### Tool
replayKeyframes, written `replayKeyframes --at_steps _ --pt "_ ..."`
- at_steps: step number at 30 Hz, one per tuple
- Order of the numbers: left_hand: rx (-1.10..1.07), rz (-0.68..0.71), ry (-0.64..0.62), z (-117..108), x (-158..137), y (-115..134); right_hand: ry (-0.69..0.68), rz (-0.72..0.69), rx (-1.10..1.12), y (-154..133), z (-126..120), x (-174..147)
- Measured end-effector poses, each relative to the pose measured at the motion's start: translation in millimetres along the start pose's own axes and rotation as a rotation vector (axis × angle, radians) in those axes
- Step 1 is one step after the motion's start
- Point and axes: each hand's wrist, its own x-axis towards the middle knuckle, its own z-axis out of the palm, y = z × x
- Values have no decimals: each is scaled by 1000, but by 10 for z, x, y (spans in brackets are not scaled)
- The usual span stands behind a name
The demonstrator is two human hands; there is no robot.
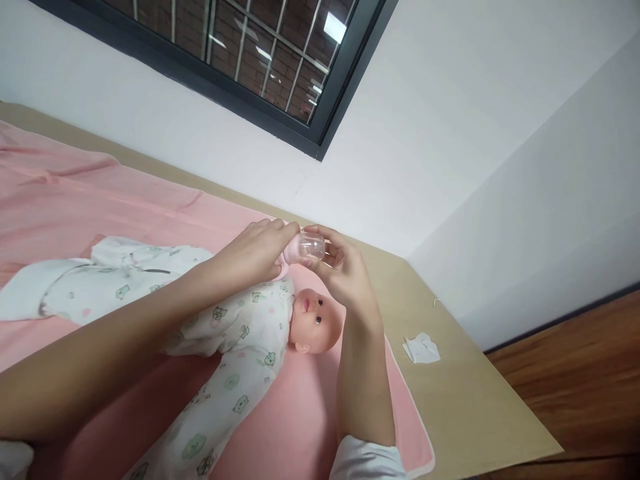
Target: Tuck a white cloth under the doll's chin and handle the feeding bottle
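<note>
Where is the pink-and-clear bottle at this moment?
Near the middle of the head view, the pink-and-clear bottle is held between the left hand and right hand, just above the doll's head in the picture.

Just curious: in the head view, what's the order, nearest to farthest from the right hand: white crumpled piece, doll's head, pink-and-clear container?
1. Pink-and-clear container: held in the right hand.
2. Doll's head: below that hand in view.
3. White crumpled piece: farther right, on the table.
</note>
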Motion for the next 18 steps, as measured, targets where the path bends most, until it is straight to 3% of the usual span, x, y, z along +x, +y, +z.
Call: replayKeyframes --at_steps 8,18 --pt "-6 51 3 31 -3 -25 -50 28 60 5 -64 -6" --pt "-24 39 -14 36 10 -100 -10 15 52 9 -37 12"
